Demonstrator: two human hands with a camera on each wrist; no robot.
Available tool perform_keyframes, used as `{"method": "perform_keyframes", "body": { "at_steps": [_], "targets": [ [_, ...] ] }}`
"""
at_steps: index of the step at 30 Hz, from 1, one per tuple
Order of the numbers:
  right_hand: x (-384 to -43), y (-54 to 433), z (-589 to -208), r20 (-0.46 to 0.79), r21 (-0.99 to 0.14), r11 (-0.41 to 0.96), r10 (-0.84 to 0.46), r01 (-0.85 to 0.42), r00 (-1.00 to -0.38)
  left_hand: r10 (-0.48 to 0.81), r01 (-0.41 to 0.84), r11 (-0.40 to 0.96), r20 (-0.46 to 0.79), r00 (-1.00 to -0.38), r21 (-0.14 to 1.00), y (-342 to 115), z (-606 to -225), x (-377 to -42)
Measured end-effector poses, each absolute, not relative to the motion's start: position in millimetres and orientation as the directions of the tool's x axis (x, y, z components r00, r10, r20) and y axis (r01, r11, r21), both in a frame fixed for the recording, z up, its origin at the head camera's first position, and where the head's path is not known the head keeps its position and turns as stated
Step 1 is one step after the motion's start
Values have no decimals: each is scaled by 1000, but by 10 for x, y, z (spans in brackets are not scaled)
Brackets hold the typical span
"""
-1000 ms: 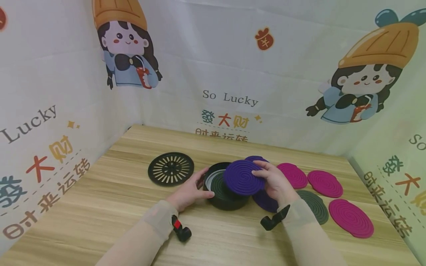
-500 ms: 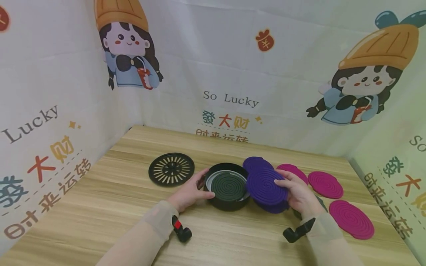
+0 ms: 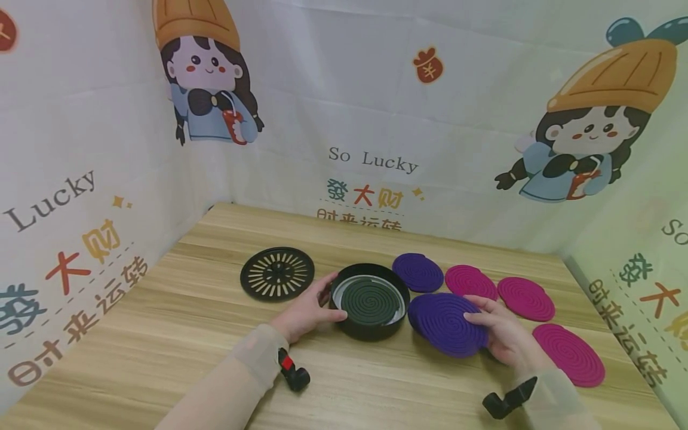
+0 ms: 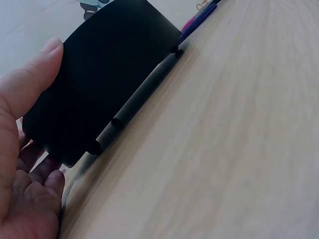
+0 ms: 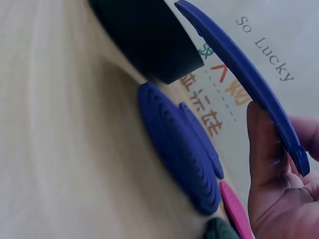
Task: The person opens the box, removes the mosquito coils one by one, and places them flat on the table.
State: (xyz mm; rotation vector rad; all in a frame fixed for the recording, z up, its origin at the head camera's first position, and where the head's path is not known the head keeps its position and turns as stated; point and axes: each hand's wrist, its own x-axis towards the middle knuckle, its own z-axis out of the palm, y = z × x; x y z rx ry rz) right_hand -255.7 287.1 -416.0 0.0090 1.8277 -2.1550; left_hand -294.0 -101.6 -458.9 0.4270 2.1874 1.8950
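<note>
The left hand (image 3: 302,312) grips the side of a round black mosquito coil holder (image 3: 365,332), its thumb (image 4: 47,59) against the outer wall in the left wrist view. Inside the holder lies a dark green mosquito coil (image 3: 371,302). To its right, the right hand (image 3: 504,333) pinches a purple mosquito coil (image 3: 457,325) by its right edge. That coil is raised and tilted. The right wrist view shows another purple coil (image 5: 174,149) lying flat below it, mostly hidden in the head view. Left of the holder rests its slotted black lid (image 3: 263,279).
A further purple coil (image 3: 418,273) lies behind the held one. Pink coils (image 3: 470,282) are spread on the right of the wooden table (image 3: 365,388). A green coil (image 5: 221,230) shows low in the right wrist view. Printed cloth (image 3: 290,119) surrounds the table.
The right hand has carried the purple coil rightward and toward the near side, away from over the holder, uncovering the green coil inside. The left hand has stayed on the holder.
</note>
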Motion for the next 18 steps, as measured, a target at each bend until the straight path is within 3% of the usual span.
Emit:
{"method": "perform_keyframes", "body": {
  "at_steps": [12, 18],
  "targets": [
    [-2320, 3056, -4277, -237, -967, 6, -384, 255, -892, 361, 85, 114, 38, -932, 990, -1008, -4607, -2954],
    [-2266, 3085, -4316, -253, -960, 0, -425, 280, -869, 362, 81, 109, 36, -931, 991, -1012, -4602, -2951]
  ]
}}
